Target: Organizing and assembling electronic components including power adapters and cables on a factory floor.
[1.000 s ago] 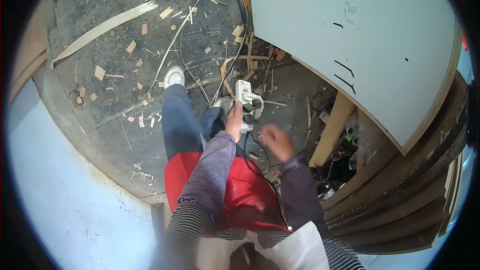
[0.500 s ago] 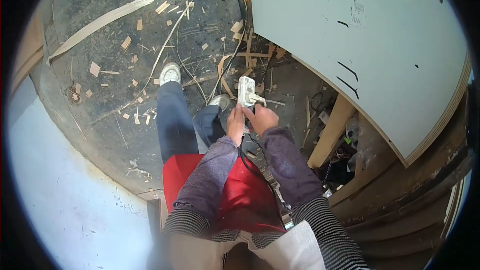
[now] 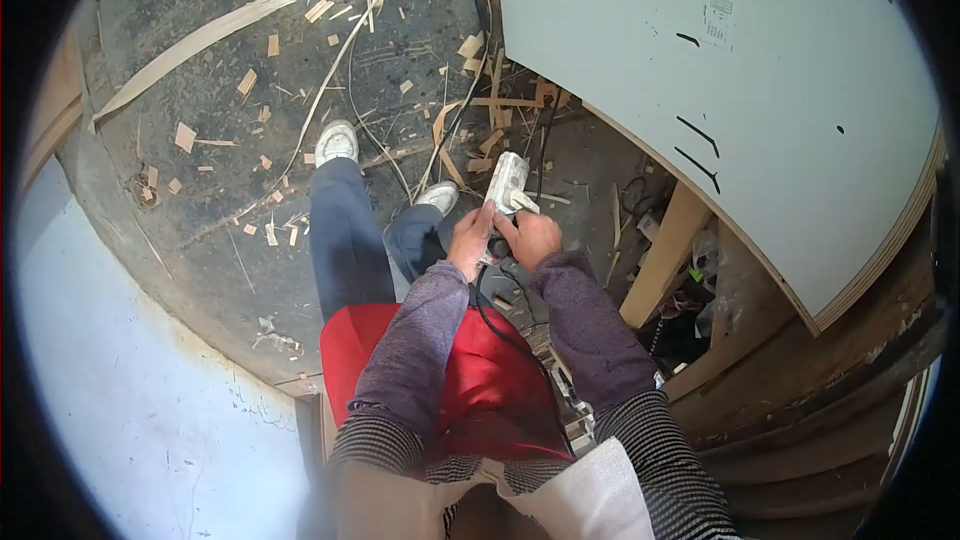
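Both my hands are in front of my red apron, around a long white power strip (image 3: 508, 176). My left hand (image 3: 470, 240) is closed around the near end of the strip. A white plug (image 3: 521, 202) sits in one of its sockets, on the right side. My right hand (image 3: 536, 236) is closed beside it, with thumb and fingers at a black plug (image 3: 498, 245) at the strip's near end. A black cord (image 3: 484, 302) hangs down from there over the apron. The undersides of my fingers are hidden.
A large pale panel (image 3: 720, 120) with curved edges stands on a wooden support (image 3: 665, 255) to the right. Wood offcuts and veneer strips (image 3: 200, 55) litter the dark floor. Cables (image 3: 455, 130) cross it near my shoes (image 3: 338, 143). A pale blue panel (image 3: 130, 370) is at left.
The power strip has tilted, its far end swinging to the right. My right hand has moved slightly, and a black plug now shows between my hands.
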The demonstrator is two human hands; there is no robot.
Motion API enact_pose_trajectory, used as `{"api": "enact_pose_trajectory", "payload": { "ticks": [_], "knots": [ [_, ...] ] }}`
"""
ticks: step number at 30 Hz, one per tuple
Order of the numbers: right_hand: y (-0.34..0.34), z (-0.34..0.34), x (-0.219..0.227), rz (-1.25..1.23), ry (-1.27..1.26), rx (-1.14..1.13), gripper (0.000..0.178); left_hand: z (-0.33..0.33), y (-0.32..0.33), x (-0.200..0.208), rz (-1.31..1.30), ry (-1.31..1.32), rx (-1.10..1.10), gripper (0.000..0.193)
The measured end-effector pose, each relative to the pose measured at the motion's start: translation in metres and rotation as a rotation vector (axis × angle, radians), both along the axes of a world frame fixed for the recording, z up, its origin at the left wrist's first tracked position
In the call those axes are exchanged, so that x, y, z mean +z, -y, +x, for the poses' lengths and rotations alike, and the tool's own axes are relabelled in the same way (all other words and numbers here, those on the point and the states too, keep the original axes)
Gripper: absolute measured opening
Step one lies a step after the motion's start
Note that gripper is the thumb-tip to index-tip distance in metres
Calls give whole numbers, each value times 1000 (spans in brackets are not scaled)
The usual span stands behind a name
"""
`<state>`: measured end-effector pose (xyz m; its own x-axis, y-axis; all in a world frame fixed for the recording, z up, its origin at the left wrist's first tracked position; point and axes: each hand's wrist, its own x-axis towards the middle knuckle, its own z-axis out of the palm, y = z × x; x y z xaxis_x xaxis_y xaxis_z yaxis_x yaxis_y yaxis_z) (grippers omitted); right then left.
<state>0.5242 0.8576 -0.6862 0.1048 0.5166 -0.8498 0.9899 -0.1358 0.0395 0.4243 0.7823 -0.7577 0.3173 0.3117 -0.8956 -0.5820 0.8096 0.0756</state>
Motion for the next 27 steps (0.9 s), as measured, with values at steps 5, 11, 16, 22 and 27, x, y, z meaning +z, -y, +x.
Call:
{"api": "enact_pose_trajectory", "payload": {
  "ticks": [5, 11, 16, 22, 27],
  "knots": [
    [-11, -12, 4, -41, 71, 2, 57, -3, 5, -12, 62, -204, -148, 39],
    [-5, 5, 9, 23, -140, -154, 47, -2, -1, -10, -265, 3, 291, 39],
    [4, -12, 9, 317, -242, -340, 43, -17, 4, -9, -88, -324, 152, 38],
    [35, 69, -35, 540, -254, -655, 38, -16, -30, 55, -30, -348, -217, 30],
    [68, 78, -50, 344, -282, -951, 38, 0, -3, 71, 6, -318, -124, 28]
  ]
}}
